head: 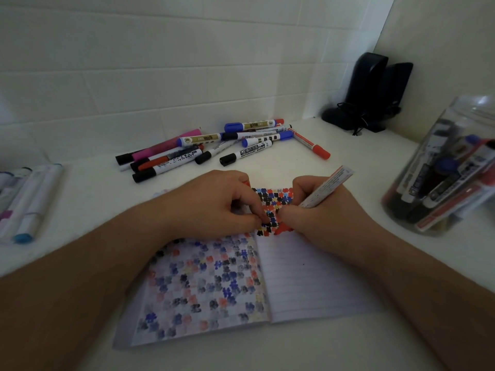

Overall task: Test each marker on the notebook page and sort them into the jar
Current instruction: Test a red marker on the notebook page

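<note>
1. While the right hand (318, 210) grips a white marker (325, 190) with its fingers curled round the barrel, the tip points down at the top of the notebook's (308, 279) right page, beside a fresh red blot (284, 228).
2. Curled over the top of the left page, the left hand (214, 204) rests on the notebook, its fingertips pressed to the paper near the spine; a bit of red shows behind its knuckles, perhaps a cap, though the view is too poor to be sure, so whether it holds anything cannot be told.
3. Small red, black, blue and yellow blots cover the left page and the top strip of the right page; the rest of the right page is bare lined paper.
4. A loose pile of markers (214, 148) lies toward the back edge of the worktop (93, 199), beyond the notebook.
5. A clear jar (452, 167) stands at the right edge of the worktop with several markers inside it.
6. A few pale markers (26, 202) lie at the left edge.
7. Two dark speakers (375, 89) stand in the back right corner.
</note>
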`<state>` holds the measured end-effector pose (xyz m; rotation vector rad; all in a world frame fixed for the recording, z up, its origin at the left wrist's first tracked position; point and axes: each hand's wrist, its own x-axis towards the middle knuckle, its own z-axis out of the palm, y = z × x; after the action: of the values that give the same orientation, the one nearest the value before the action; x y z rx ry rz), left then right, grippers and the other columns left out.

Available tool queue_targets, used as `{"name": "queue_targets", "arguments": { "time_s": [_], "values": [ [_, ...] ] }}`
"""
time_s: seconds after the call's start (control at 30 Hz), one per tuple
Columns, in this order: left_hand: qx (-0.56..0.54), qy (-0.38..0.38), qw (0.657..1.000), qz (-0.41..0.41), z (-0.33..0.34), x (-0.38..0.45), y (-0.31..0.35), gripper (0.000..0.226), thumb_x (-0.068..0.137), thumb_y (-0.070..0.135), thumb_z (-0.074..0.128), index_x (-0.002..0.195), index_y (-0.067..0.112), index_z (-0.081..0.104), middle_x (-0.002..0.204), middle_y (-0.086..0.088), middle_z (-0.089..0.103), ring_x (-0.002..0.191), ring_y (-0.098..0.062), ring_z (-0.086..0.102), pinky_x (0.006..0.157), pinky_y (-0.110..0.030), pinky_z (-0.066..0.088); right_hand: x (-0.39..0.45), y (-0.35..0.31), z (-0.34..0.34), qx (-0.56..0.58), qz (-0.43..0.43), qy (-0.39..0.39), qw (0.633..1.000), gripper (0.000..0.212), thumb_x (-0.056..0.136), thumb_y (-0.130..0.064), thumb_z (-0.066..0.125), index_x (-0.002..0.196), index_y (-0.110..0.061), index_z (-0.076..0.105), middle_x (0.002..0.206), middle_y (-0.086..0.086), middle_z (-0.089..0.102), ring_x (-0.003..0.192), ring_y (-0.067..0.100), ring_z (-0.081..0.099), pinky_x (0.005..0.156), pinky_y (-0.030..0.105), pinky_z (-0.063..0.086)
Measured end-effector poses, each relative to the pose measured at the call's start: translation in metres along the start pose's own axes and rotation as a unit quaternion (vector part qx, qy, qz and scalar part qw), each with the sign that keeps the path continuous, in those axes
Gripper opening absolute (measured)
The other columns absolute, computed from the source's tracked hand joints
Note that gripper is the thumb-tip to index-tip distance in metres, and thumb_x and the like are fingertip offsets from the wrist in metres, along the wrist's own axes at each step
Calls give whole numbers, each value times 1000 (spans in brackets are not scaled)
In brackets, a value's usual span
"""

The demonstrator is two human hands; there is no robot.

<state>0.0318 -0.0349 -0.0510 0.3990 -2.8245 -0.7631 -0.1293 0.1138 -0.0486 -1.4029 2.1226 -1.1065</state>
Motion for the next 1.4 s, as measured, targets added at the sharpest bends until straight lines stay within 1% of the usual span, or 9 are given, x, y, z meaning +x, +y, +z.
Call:
{"name": "queue_targets", "arguments": {
  "time_s": [0.1, 0.23, 0.47, 0.77, 0.93, 1.03, 1.13, 1.27, 1.4],
  "values": [
    [0, -1, 1000, 0, 0, 0, 0, 13, 86, 45, 71, 97, 49, 76, 88, 15, 58, 82, -4, 57, 70, -27, 50, 0, 0, -1, 48, 16, -1, 999, 29, 86, -11, 74, 68, -7, 51, 61, 21, 59, 44, 13, 52, 45, 18, 44],
    [-4, 1, 1000, 0, 0, 0, -1, 14, 86, 46, 71, 98, 49, 77, 88, 14, 58, 81, -5, 58, 70, -29, 51, -2, -3, -1, 50, -2, -10, 999, 29, 86, -10, 75, 71, 2, 53, 60, 22, 59, 40, 9, 51, 43, 14, 41],
    [-1, 2, 1000, -1, 1, 1, -1, 12, 86, 44, 71, 96, 47, 77, 87, 15, 58, 82, -4, 57, 69, -25, 49, 0, -1, -1, 28, 2, -16, 999, 30, 85, -12, 74, 66, -9, 51, 57, 16, 58, 41, 10, 50, 45, 16, 43],
    [-1, -4, 1000, -5, 1, 1, 2, 14, 87, 46, 68, 98, 49, 75, 90, 14, 58, 83, -4, 58, 74, -32, 54, 0, 1, 0, 22, 1, -10, 1000, 29, 85, -12, 74, 69, -4, 50, 62, 22, 56, 42, 10, 49, 44, 18, 43],
    [-1, 0, 1000, -30, -4, -4, 6, 43, 105, 21, 43, 123, 59, 51, 107, 22, 57, 100, 5, 54, 90, -27, 48, 1, -2, -3, 26, -14, -17, 999, 28, 83, -16, 76, 68, -9, 54, 57, 10, 55, 48, 6, 50, 47, 18, 41],
    [-60, 46, 996, -49, -6, -5, 8, 40, 107, 19, 46, 128, 50, 33, 106, 21, 67, 99, 6, 62, 89, -25, 52, 1, -7, -12, 140, -29, -15, 990, 27, 79, -25, 83, 76, -13, 58, 55, -4, 55, 47, 7, 49, 45, 18, 41],
    [-100, 66, 991, -55, -7, -5, 7, 24, 103, 26, 56, 117, 39, 41, 109, 20, 71, 103, 10, 64, 91, -21, 54, 0, -8, -20, 325, -41, -48, 944, 27, 71, -29, 80, 82, -14, 61, 57, 3, 52, 45, 15, 43, 41, 24, 38],
    [-94, 64, 993, -45, -7, -5, 9, 15, 100, 33, 57, 109, 41, 49, 112, 18, 70, 105, 9, 64, 90, -18, 53, 2, -5, -18, 401, 2, -49, 915, 10, 91, -12, 68, 81, -14, 67, 65, 7, 57, 53, 16, 50, 45, 22, 42],
    [-80, 60, 994, -44, -5, -7, 13, 17, 100, 36, 57, 105, 49, 47, 113, 25, 64, 106, 11, 61, 89, -13, 52, 2, -6, -19, 432, 25, -20, 902, 30, 97, -1, 46, 80, -12, 68, 66, 10, 57, 52, 17, 51, 44, 22, 45]
  ]
}}
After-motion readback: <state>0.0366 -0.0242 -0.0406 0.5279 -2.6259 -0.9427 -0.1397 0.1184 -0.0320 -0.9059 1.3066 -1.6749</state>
